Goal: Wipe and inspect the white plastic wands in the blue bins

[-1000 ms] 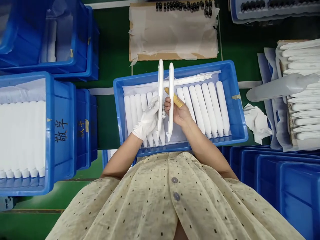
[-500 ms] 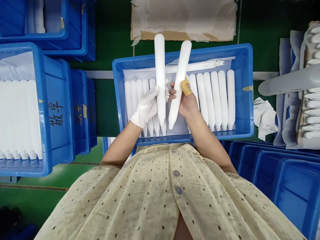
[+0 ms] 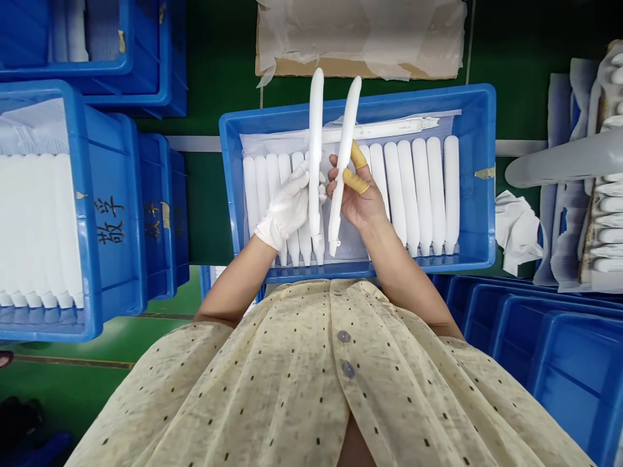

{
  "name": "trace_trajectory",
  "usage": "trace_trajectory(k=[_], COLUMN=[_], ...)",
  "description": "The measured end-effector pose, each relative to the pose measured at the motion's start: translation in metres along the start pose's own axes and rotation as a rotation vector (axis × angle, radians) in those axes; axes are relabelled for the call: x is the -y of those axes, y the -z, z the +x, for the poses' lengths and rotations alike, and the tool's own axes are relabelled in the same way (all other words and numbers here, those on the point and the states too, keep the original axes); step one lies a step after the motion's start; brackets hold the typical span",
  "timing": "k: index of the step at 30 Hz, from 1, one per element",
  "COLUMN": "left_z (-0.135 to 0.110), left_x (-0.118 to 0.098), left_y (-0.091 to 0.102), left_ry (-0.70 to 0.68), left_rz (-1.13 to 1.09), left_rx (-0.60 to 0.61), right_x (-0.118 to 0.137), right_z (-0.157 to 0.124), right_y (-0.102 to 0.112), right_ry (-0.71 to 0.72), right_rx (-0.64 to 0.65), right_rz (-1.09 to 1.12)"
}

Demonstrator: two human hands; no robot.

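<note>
The person's left hand [image 3: 287, 209], in a thin white glove, is closed around a long, narrow white tapered piece [image 3: 316, 143], probably of moulded plastic, which stands almost upright above a crate. The gloved fingers go partly behind this piece, so I cannot see all of them. The bare right hand [image 3: 357, 201], with two yellow finger cots [image 3: 356, 181], grasps a second long white tapered piece [image 3: 344, 152] between thumb and fingers, and this piece leans a little. The two pieces are near each other but do not touch. Under the hands is a blue plastic crate [image 3: 481, 194] lined with a clear plastic sheet [image 3: 272, 144]. It holds a row of white tapered pieces [image 3: 422, 194] side by side, and the hands and forearms hide part of this row. One more thin white piece [image 3: 384, 131] lies across the top of the row. To the left stands a blue crate with black Chinese characters [image 3: 109, 220], and on the right a stack of white pieces [image 3: 608, 227] is cut off by the frame edge.
</note>
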State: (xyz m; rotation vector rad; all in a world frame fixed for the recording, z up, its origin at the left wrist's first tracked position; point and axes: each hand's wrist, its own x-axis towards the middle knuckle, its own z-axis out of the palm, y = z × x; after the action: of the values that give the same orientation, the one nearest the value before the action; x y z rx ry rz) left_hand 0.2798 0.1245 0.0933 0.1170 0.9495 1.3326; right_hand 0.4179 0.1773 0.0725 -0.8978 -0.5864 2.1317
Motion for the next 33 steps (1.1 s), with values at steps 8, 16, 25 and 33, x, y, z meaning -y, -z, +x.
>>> trace_trajectory(k=[8, 16, 25, 33], left_z=[-0.009, -0.011, -0.013, -0.009], left_x=[0.004, -0.001, 0.001, -0.014], left_y=[0.008, 0.007, 0.007, 0.0], left_ry=[-0.086, -0.091, -0.187, -0.045], left_rz=[0.229, 0.315, 0.298, 0.007], left_rx=[0.257, 0.33, 0.078, 0.03], right_x=[-0.024, -0.032, -0.014, -0.044], right_z=[-0.014, -0.02, -0.035, 0.0], right_y=[0.006, 0.009, 0.012, 0.045], right_ry=[0.473, 0.778, 0.473, 0.151], right_rx=[-0.027, -0.175, -0.082, -0.143], right_rz=[-0.592, -0.947, -0.484, -0.619])
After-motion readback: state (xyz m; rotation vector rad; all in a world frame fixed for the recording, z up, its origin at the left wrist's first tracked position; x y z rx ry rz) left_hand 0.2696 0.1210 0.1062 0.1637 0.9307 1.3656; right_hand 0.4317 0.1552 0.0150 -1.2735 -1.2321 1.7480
